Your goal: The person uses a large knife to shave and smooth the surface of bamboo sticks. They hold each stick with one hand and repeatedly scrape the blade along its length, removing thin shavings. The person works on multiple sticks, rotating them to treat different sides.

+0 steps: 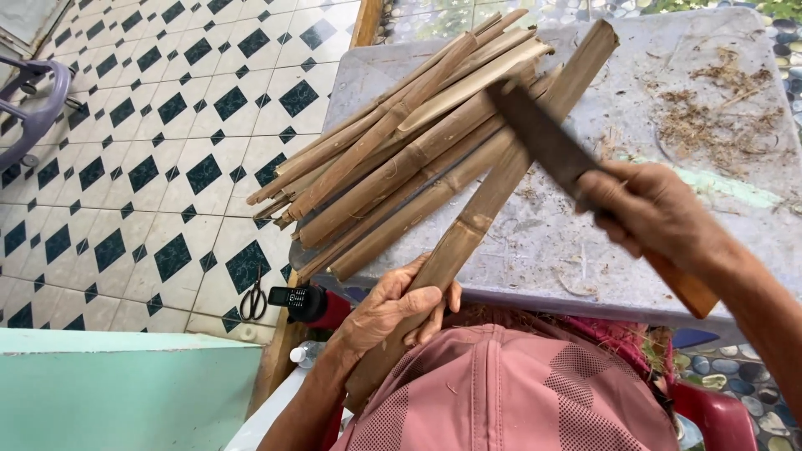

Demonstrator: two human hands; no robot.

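Note:
My left hand [391,307] grips a long split bamboo slat [489,196] near its lower end; the slat runs diagonally up and to the right across the table. My right hand [647,209] is closed around the wooden handle of a dark-bladed knife [543,142], and the blade lies across the upper part of the slat. To the left of the slat, a pile of several bamboo slats [393,150] fans out on the grey table [568,250].
Dry fibre scraps [718,117] litter the table's far right. On the tiled floor [125,167] below lie scissors [253,301] and a small black phone [294,298]. A pink cap [510,392] fills the bottom centre, a purple chair [38,100] stands at left.

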